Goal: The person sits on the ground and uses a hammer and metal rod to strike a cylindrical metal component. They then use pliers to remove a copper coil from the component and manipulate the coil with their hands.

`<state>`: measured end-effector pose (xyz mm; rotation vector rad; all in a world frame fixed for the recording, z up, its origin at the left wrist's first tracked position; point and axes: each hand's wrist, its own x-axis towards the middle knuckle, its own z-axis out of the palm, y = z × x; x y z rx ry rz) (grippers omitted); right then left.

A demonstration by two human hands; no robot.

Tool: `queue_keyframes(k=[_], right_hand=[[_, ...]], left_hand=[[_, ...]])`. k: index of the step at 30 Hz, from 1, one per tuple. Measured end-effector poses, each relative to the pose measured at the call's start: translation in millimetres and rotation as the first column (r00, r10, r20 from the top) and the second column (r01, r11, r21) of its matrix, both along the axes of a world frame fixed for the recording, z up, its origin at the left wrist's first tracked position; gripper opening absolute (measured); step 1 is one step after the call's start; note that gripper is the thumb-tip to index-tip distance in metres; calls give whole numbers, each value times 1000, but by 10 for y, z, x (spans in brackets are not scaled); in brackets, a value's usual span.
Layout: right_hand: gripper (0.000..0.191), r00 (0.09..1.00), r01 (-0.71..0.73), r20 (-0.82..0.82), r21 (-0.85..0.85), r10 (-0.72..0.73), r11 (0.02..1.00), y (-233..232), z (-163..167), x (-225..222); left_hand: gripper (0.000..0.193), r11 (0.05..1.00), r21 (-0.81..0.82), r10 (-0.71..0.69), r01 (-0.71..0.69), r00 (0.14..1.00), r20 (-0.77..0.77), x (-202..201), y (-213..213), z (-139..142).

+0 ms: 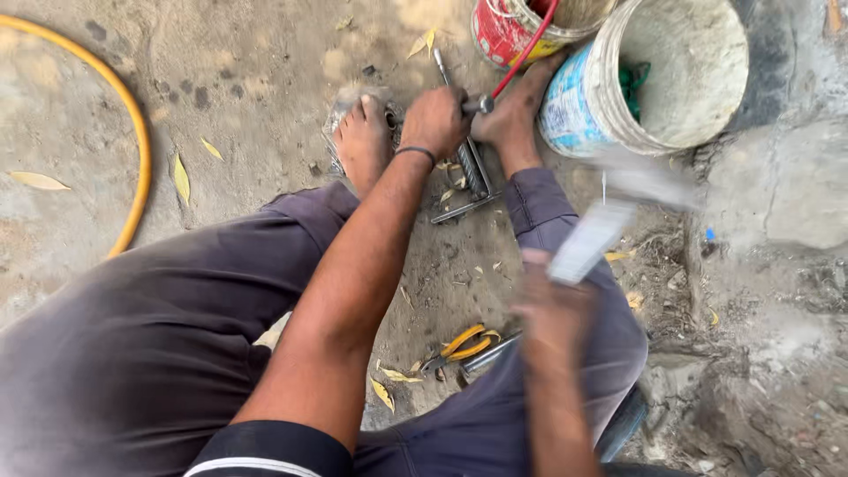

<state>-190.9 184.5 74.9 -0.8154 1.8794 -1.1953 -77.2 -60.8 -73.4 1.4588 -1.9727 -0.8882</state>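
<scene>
My left hand [433,119] is closed around the top of a metal rod-like part [474,172] that stands on the dirt ground between my two bare feet [362,141]. A wrist band sits on that arm. My right hand [552,305] is raised over my right knee and grips a pale, flat tool [590,237]. Motion blur hides what kind of tool it is. A thin metal bar [465,208] lies on the ground at the foot of the rod.
A white bucket [707,115] and a red bucket [495,35] stand just beyond my right foot, with a red hose [527,49] running between them. Yellow-handled pliers [461,343] lie under my right knee. A yellow hose [134,132] curves at the left. Rubble lies on the right.
</scene>
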Motion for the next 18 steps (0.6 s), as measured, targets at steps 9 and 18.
queue_keyframes(k=[9,18], right_hand=[[28,905,-275,-302,121,300,954,-2375,-1166,-125],[27,982,-27,186,44,18,999,-124,-558,133]], left_hand=[[16,999,54,8,-8,1000,-6,-11,145,47],[14,999,28,-19,19,999,30,-90,120,69]])
